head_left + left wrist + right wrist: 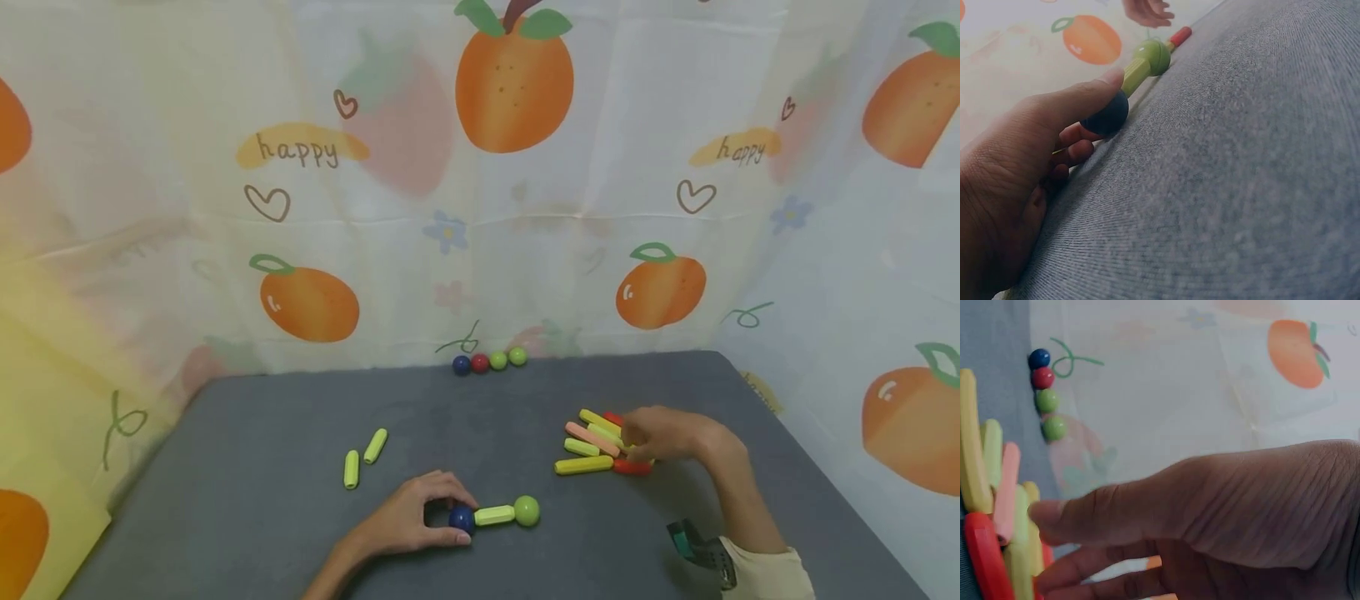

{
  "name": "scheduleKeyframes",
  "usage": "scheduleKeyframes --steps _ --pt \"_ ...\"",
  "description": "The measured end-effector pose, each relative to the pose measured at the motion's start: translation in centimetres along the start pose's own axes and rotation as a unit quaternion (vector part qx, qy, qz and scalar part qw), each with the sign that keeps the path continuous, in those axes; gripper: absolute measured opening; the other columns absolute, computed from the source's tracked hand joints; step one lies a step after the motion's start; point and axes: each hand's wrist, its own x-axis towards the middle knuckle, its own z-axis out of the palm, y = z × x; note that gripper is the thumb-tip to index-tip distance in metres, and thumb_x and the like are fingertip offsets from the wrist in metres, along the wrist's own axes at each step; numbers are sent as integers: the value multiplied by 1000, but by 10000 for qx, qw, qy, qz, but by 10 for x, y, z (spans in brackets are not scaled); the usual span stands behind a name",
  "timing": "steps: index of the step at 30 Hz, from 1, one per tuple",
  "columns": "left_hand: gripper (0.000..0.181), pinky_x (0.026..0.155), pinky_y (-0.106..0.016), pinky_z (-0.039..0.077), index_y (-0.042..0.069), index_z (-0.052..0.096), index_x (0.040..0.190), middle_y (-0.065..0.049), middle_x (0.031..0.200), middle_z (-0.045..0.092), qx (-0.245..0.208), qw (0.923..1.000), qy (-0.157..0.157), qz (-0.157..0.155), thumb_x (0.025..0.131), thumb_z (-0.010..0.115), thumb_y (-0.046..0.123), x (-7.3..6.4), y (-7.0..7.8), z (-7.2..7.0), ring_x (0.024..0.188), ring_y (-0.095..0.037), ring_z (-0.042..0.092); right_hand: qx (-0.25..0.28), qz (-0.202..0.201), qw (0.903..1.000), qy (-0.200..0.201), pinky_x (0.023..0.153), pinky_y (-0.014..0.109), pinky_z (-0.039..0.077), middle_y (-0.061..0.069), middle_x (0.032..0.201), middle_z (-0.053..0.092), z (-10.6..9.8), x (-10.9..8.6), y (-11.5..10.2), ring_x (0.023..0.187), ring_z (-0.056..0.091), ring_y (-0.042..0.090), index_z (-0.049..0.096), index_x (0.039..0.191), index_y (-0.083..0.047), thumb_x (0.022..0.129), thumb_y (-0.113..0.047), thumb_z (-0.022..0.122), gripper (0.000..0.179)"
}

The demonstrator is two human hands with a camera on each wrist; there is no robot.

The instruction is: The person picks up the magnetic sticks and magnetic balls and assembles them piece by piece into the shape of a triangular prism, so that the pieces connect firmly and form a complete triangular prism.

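Note:
My left hand (408,512) grips a blue ball (462,520) between thumb and fingers. This ball is at one end of a pale yellow-green stick (495,515), which has a green ball (527,511) on its other end. The joined piece lies across the grey tabletop, shown also in the left wrist view. Over the right side of a pile of coloured sticks is my right hand (666,432), thumb and fingertips parted right at the sticks. A yellow stick (583,465), a pink stick (588,436) and a red stick (988,556) show there; the hand hides part of the pile.
Two pale yellow-green sticks (351,469) lie apart on the left of the grey table (247,450). Along its back edge sit a blue ball (461,365), a red ball (480,362) and two green balls (517,357). A fruit-printed curtain (525,275) hangs behind.

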Motion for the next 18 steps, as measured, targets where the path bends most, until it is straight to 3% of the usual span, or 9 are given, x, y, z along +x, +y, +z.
scheduleKeyframes --steps 2,4,7,12,18 --pt "27 93 -29 53 35 73 121 13 112 71 12 10000 39 83 94 79 37 0 -1 1 102 -1 61 -160 -64 9998 -40 64 27 41 -5 83 57 3 3 1 67 44 9 66 91 -8 95 -6 69 6" --pt "27 92 -29 52 34 73 120 13 111 71 28 9999 59 102 94 79 37 -1 -1 1 102 -1 61 -299 -138 9994 -117 58 25 27 -8 68 40 8 8 2 60 28 8 56 71 -13 90 1 66 26" --pt "27 92 -29 52 35 73 121 13 112 71 36 10000 46 64 94 79 37 -2 -2 1 102 -1 61 -424 56 9987 -282 57 25 19 -9 57 28 15 16 0 56 21 8 42 57 -17 85 6 66 44" --pt "27 94 -29 52 37 72 121 15 113 71 -22 9999 -25 -101 95 78 38 -1 -2 1 104 -1 61 -517 813 9942 -470 58 27 25 -6 56 44 24 22 -4 55 39 10 50 59 -18 90 -3 75 42" --pt "27 93 -29 52 35 73 121 14 112 71 9 10000 29 48 95 78 38 -1 -1 1 103 -1 61 -492 989 9925 -527 59 28 28 -3 57 45 25 26 -9 57 38 11 55 62 -15 91 -5 76 37"
